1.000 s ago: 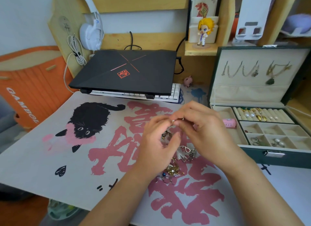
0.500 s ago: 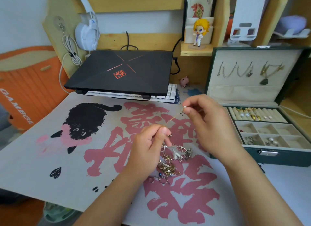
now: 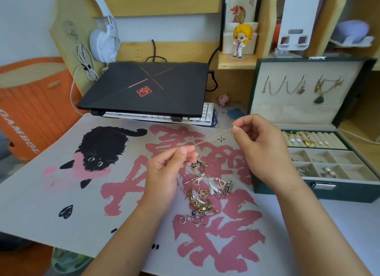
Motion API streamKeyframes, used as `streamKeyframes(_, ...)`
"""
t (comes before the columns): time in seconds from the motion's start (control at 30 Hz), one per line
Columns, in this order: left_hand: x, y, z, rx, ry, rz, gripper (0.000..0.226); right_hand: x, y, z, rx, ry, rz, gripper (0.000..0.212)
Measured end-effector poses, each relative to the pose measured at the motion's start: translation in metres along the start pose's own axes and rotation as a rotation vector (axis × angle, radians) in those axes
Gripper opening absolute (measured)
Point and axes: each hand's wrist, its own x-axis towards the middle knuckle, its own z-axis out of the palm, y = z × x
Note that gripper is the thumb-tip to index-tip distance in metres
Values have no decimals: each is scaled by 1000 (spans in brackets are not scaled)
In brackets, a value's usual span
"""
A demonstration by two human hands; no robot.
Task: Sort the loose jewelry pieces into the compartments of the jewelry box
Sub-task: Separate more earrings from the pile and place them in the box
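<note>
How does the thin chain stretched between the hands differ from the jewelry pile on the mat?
The thin chain is lifted, pinched by the left hand and right hand; the jewelry pile lies untouched on the mat. The chain is one taut gold strand; the pile is tangled gold and silver pieces. Neither is in the box yet.

A home desk nook: closed laptop [image 3: 148, 88] at centre, headphones [image 3: 103, 40] hanging upper left, a figurine [image 3: 241, 41] on wooden shelving.

Both hands pinch a thin gold chain [image 3: 211, 139] taut between them — left hand [image 3: 168, 171] low, right hand [image 3: 261, 146] higher — above the tangled jewelry pile [image 3: 203, 195] on the counter, beside the open jewelry box [image 3: 333, 191].
</note>
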Motion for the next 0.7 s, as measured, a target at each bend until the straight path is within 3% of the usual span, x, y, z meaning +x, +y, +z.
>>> streamKeyframes(0.33, 5, 14, -1, -482, 44, -194, 22, -12, 2, 27, 8, -100, 72, 15)
streamKeyframes(0.5, 7, 15, -4, -497, 80, -229, 20, -20, 6, 49, 104, -52, 210, 15)
streamKeyframes(0.7, 7, 12, -4, -415, 125, -245, 25, -24, 9, 58, 89, 21, 254, 14)
